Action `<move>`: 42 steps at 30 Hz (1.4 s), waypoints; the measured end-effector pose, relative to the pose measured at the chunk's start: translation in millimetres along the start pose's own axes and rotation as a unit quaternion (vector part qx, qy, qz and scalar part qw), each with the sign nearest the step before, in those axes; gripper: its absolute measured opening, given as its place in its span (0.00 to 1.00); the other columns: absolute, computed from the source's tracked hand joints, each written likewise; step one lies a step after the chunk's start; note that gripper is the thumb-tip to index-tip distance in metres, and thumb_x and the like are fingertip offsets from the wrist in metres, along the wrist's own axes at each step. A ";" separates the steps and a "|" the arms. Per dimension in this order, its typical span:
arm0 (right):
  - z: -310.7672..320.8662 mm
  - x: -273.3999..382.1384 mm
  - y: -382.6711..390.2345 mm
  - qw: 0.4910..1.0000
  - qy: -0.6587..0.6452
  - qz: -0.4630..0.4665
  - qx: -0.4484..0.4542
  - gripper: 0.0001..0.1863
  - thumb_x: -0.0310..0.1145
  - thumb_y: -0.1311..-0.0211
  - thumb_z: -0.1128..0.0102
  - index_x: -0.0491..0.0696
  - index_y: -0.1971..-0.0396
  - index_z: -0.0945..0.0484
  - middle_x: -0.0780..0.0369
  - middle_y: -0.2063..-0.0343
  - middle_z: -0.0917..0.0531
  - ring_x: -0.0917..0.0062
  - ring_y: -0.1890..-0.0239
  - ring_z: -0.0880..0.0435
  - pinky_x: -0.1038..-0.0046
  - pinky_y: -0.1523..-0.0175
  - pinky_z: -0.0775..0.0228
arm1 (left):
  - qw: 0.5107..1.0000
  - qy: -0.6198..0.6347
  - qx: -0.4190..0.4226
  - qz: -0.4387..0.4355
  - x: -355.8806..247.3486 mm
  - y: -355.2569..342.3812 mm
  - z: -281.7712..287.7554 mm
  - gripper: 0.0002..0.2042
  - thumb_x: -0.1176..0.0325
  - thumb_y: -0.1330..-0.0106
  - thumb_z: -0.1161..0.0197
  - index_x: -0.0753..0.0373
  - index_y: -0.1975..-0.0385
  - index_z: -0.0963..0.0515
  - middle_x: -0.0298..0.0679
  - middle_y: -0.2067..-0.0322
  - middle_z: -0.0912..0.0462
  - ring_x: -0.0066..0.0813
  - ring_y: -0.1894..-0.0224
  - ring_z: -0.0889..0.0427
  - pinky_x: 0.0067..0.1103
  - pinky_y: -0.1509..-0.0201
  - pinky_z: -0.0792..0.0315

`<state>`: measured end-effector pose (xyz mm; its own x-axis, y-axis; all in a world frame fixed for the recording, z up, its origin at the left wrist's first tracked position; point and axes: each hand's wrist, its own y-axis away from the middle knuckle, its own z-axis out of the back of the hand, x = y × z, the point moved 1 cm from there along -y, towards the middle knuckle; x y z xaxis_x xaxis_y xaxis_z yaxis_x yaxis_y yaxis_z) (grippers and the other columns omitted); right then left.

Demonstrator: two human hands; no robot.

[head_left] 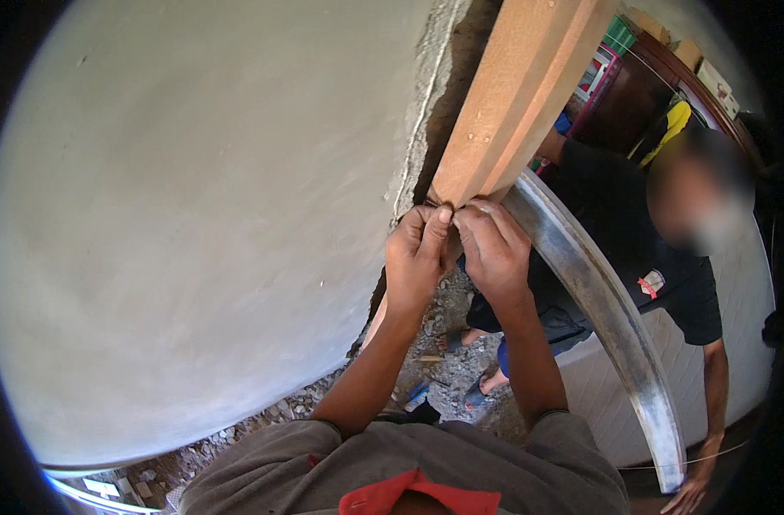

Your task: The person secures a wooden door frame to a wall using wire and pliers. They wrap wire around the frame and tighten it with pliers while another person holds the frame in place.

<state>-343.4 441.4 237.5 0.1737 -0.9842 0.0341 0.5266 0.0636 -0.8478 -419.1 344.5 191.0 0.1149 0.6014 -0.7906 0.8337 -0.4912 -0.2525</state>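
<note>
Apparently, the wall (194, 215) left of the wooden post (499, 112) is smoothed but unfinished along its ragged edge, while left hand (414, 257) and right hand (497, 253) pinch closed at the post, anything held indiscernible.

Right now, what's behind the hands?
Behind the left hand and right hand, wood shows above and rubble below. Whatever the hands cover can't be seen.
</note>
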 end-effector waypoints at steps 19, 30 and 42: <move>7.3 -3.4 -2.6 0.999 -0.024 0.024 -0.001 0.09 0.16 0.43 0.33 0.40 0.62 0.18 0.53 0.63 0.14 0.58 0.60 0.12 0.64 0.55 0.19 | 0.796 0.511 0.090 0.313 -10.3 -4.9 3.5 0.13 0.59 0.21 0.47 0.57 0.68 0.24 0.23 0.86 0.36 0.17 0.87 0.38 0.17 0.83 0.43; 6.7 -3.4 -1.6 1.000 -0.030 -0.002 -0.002 0.08 0.20 0.39 0.33 0.42 0.61 0.19 0.54 0.62 0.14 0.58 0.59 0.12 0.62 0.55 0.18 | 0.992 -0.024 -0.115 -0.044 -6.1 37.4 -13.0 0.17 0.59 0.22 0.39 0.65 0.43 0.26 0.32 0.78 0.24 0.15 0.81 0.29 0.16 0.79 0.34; 6.9 -3.6 -4.1 0.999 -0.045 -0.010 0.004 0.06 0.21 0.39 0.32 0.41 0.63 0.18 0.54 0.63 0.13 0.59 0.60 0.11 0.62 0.55 0.18 | 0.886 -0.324 -0.129 -0.305 5.4 8.5 -0.9 0.10 0.68 0.27 0.34 0.68 0.54 0.19 0.46 0.68 0.12 0.29 0.70 0.13 0.26 0.65 0.21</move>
<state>-340.4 445.8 244.5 0.2366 -0.9665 0.0992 0.5373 0.0451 -0.8422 -410.9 344.1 185.1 -0.6648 0.1751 -0.7262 0.7390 0.0123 -0.6736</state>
